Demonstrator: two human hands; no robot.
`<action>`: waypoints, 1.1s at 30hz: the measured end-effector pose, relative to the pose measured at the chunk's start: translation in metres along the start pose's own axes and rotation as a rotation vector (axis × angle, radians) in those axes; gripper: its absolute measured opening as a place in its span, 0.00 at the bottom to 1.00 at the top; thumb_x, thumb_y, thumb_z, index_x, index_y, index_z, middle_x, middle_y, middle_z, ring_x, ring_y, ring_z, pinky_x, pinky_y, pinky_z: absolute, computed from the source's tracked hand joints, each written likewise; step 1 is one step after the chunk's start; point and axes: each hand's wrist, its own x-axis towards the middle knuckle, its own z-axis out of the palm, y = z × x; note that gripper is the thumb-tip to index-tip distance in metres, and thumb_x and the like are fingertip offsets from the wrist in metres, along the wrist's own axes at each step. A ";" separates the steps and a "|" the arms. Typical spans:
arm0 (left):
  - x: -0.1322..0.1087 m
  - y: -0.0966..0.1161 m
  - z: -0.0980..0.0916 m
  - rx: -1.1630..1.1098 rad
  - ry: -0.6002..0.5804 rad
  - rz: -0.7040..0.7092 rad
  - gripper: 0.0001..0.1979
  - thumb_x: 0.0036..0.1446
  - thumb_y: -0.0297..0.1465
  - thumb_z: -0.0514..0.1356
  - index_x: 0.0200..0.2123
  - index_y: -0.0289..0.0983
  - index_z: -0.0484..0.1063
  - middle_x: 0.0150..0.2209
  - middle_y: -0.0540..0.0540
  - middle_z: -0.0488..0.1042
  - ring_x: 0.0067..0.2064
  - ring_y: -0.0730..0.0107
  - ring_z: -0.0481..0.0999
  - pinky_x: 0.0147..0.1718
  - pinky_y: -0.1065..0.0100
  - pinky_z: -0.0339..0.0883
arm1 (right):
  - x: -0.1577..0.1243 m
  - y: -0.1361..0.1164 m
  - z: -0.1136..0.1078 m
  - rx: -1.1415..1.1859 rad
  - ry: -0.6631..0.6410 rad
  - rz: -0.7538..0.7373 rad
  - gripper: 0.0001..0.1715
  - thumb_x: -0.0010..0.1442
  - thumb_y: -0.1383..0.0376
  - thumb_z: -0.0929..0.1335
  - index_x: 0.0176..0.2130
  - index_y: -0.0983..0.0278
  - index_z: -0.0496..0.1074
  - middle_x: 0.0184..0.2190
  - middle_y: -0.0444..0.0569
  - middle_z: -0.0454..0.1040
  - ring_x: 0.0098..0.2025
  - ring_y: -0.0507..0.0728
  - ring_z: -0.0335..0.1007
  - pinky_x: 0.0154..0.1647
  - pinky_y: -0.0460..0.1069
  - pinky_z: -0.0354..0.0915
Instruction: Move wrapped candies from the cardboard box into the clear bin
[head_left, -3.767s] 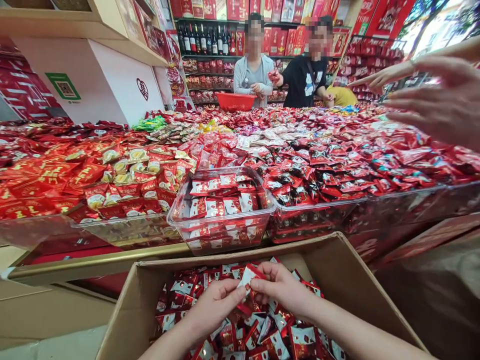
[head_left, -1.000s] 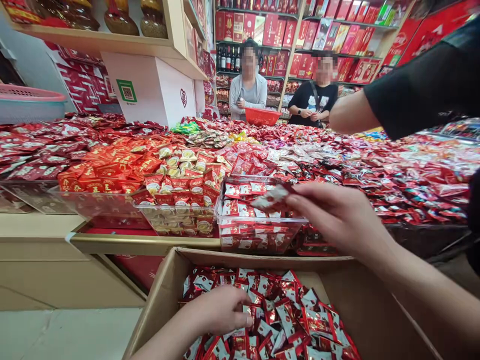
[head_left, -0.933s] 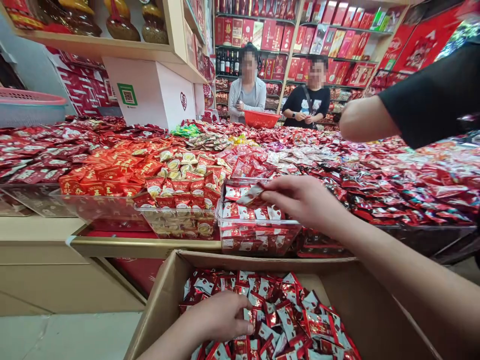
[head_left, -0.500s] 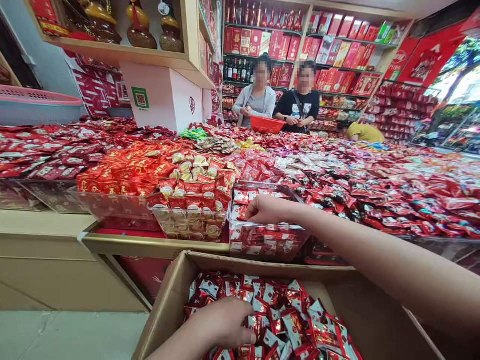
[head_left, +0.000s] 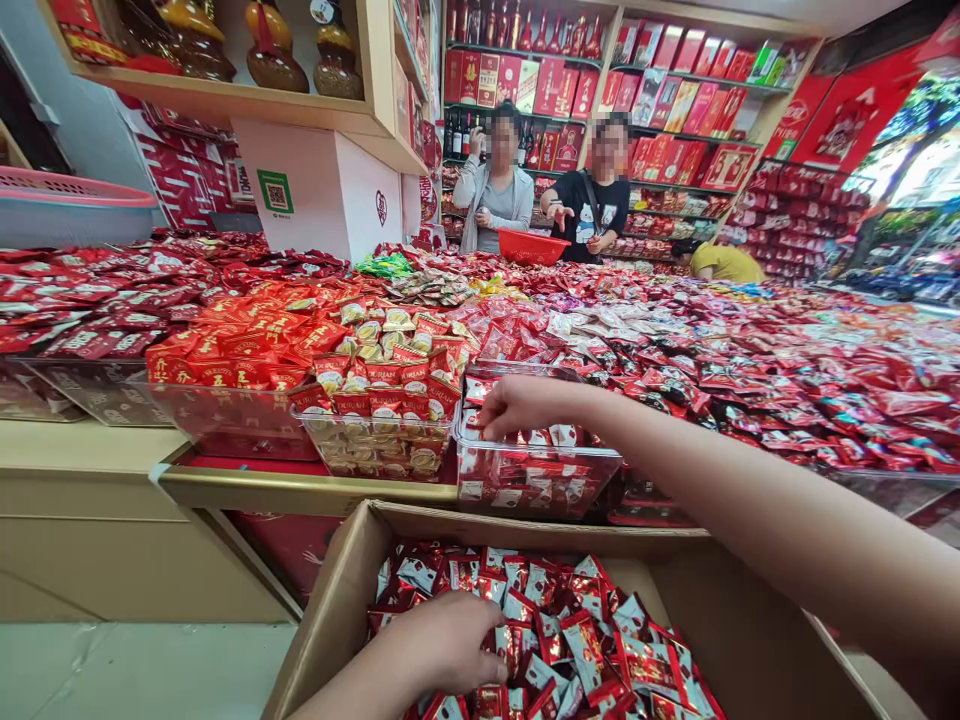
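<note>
A cardboard box (head_left: 337, 610) at the bottom holds many red-and-white candy packets (head_left: 570, 630). My left hand (head_left: 442, 640) rests on the packets at the box's left side, fingers curled down into them. My right hand (head_left: 521, 405) reaches over a clear plastic bin (head_left: 540, 480) of the same packets, fingertips pressed down on the packets at the bin's left end. Whether it still holds a packet is hidden.
A wide display of red wrapped sweets fills the counter (head_left: 300, 490). A bin of durian packets (head_left: 375, 400) sits left of the clear bin. Two people stand at the far side by a red basket (head_left: 531, 246). Shelves of red boxes line the back.
My right hand carried a packet from the box up to the clear bin and lowered it onto the packets there. An arm in a black sleeve at the right has left the view.
</note>
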 end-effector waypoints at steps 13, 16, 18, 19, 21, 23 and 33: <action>-0.016 0.038 -0.017 -1.487 -0.392 0.511 0.25 0.48 0.47 0.52 0.45 0.38 0.57 0.32 0.43 0.74 0.22 0.74 0.73 0.14 0.80 0.51 | -0.128 -0.034 0.010 0.344 -0.054 -0.167 0.09 0.50 0.68 0.64 0.33 0.62 0.72 0.31 0.44 0.72 0.33 0.51 0.67 0.34 0.45 0.63; -0.013 0.045 -0.011 -1.538 -0.149 0.457 0.20 0.44 0.36 0.61 0.39 0.36 0.60 0.27 0.47 0.74 0.19 0.77 0.72 0.13 0.82 0.51 | -0.132 -0.037 0.040 0.456 0.063 -0.049 0.12 0.52 0.67 0.62 0.38 0.61 0.68 0.33 0.46 0.71 0.31 0.50 0.66 0.30 0.43 0.63; -0.013 0.049 -0.011 -1.537 0.026 0.430 0.15 0.43 0.34 0.62 0.32 0.36 0.61 0.25 0.51 0.72 0.21 0.77 0.73 0.15 0.81 0.54 | -0.133 -0.037 0.055 0.613 0.148 0.055 0.15 0.53 0.64 0.62 0.42 0.62 0.64 0.33 0.46 0.70 0.31 0.50 0.66 0.27 0.43 0.63; -0.014 0.051 -0.012 -1.527 0.106 0.424 0.13 0.43 0.32 0.62 0.29 0.35 0.60 0.23 0.52 0.71 0.21 0.77 0.73 0.16 0.81 0.55 | -0.134 -0.037 0.060 0.661 0.168 0.102 0.15 0.52 0.62 0.63 0.42 0.62 0.64 0.32 0.46 0.70 0.30 0.50 0.66 0.26 0.43 0.62; -0.018 0.053 -0.015 -1.506 0.197 0.440 0.13 0.42 0.31 0.63 0.26 0.35 0.59 0.21 0.54 0.70 0.21 0.76 0.72 0.18 0.80 0.57 | -0.137 -0.039 0.063 0.636 0.174 0.160 0.13 0.51 0.60 0.64 0.37 0.64 0.66 0.27 0.46 0.70 0.27 0.50 0.64 0.22 0.42 0.60; -0.020 0.052 -0.018 -1.472 0.212 0.490 0.13 0.43 0.31 0.63 0.28 0.35 0.60 0.24 0.52 0.72 0.23 0.75 0.73 0.21 0.77 0.59 | -0.139 -0.041 0.053 0.504 0.186 0.164 0.10 0.51 0.60 0.63 0.31 0.64 0.68 0.23 0.45 0.69 0.23 0.49 0.62 0.20 0.42 0.58; -0.002 0.040 0.005 -0.988 0.190 0.260 0.06 0.46 0.29 0.56 0.30 0.35 0.66 0.23 0.53 0.67 0.25 0.77 0.65 0.26 0.73 0.59 | -0.048 -0.012 -0.018 -0.257 0.274 0.104 0.15 0.50 0.58 0.62 0.25 0.67 0.71 0.16 0.43 0.63 0.19 0.47 0.53 0.20 0.44 0.48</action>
